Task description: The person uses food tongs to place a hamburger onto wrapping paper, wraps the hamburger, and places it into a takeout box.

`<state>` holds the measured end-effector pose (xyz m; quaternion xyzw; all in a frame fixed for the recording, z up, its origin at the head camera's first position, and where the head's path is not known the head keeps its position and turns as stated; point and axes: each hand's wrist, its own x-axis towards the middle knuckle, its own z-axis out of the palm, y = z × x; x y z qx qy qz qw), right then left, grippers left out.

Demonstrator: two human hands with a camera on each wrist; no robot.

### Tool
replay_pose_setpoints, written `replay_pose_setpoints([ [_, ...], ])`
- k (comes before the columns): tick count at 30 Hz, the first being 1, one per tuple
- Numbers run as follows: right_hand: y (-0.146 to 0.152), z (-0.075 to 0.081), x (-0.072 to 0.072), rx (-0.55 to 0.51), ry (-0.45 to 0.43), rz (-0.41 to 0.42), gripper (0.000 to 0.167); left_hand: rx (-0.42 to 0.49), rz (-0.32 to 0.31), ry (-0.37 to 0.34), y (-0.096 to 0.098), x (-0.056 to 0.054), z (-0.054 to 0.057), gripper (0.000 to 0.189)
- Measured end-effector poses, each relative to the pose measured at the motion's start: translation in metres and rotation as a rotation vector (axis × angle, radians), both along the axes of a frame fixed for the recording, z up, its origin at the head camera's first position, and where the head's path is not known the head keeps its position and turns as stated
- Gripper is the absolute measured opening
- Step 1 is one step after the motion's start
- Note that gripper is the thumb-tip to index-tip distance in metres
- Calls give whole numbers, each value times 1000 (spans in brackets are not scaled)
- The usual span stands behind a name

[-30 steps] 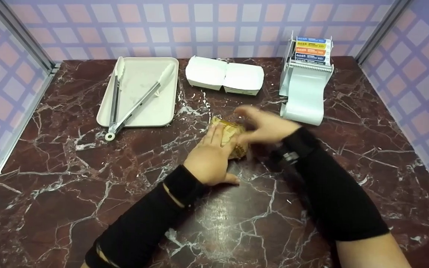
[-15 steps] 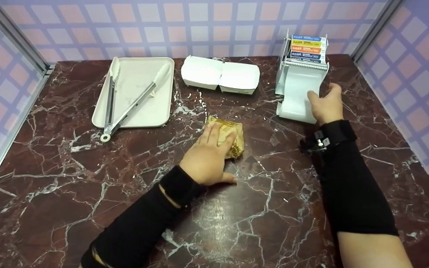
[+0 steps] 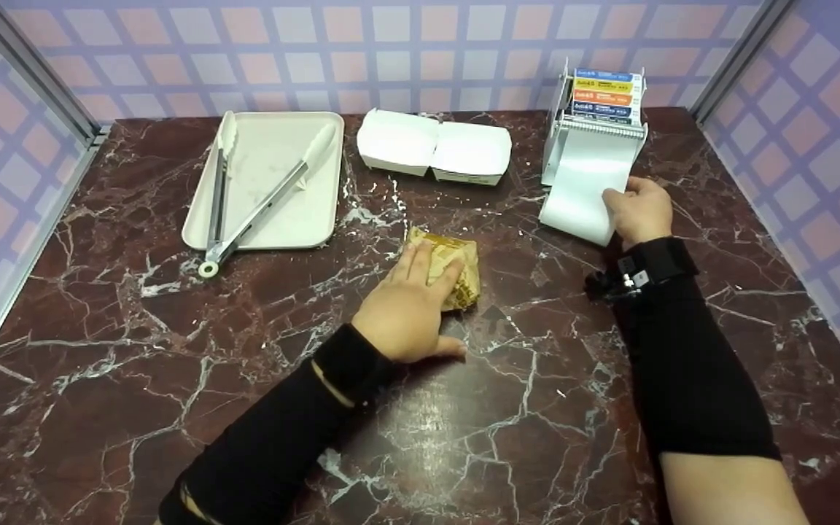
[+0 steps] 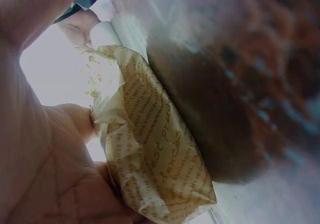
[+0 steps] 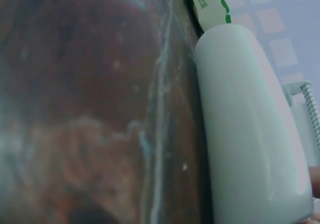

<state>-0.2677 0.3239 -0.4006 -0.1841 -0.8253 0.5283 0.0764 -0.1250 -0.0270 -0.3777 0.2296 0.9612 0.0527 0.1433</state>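
Observation:
A parcel wrapped in printed tan paper (image 3: 468,273) sits mid-table, its lettering plain in the left wrist view. My left hand (image 3: 404,310) rests on it with straight, spread fingers and the thumb out to the side. At the back right, a label dispenser (image 3: 553,142) has a wide pale strip of label paper (image 3: 586,182) hanging from it, curled at its lower end. My right hand (image 3: 642,211) pinches the right edge of this strip between thumb and fingers. In the right wrist view the curled strip (image 5: 245,124) fills the right side, with only bits of fingers showing.
A pale tray (image 3: 267,226) at the back left bears metal tongs (image 3: 267,197) with white tips, their handle end past its front edge. An opened white cardboard box (image 3: 434,146) stands at the back centre. Patterned walls enclose the marbled table (image 3: 172,394).
My right hand has left the wrapped parcel, moved right and back to the dispenser, and taken hold of the label strip's edge. The left hand stays on the parcel.

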Motion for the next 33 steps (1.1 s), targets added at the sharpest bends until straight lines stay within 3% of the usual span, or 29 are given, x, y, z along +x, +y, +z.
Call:
replay_pose_setpoints([
  [5, 0, -1, -1, 11, -11, -3, 48, 5, 9, -2, 0, 0, 1, 129],
  [10, -1, 6, -8, -192, 10, -19, 37, 14, 14, -9, 0, 0, 1, 128],
  [13, -2, 10, -17, -272, 19, -13, 40, 7, 12, -9, 0, -1, 1, 126],
  [18, 0, 9, -27, -56, -78, 20, 56, 0, 13, -16, 0, -1, 2, 125],
  [21, 3, 5, -28, 67, -109, 25, 57, 10, 16, -23, 1, 0, 2, 125],
  [23, 3, 2, -28, 50, -97, 19, 55, 12, 22, -28, 1, -1, 2, 125],
  [28, 0, -3, -32, -109, -63, -6, 52, 9, 26, -33, 0, -1, 1, 125],
  [33, -1, -5, -34, -94, -73, -12, 52, 8, 12, -22, 0, -1, 1, 126],
])
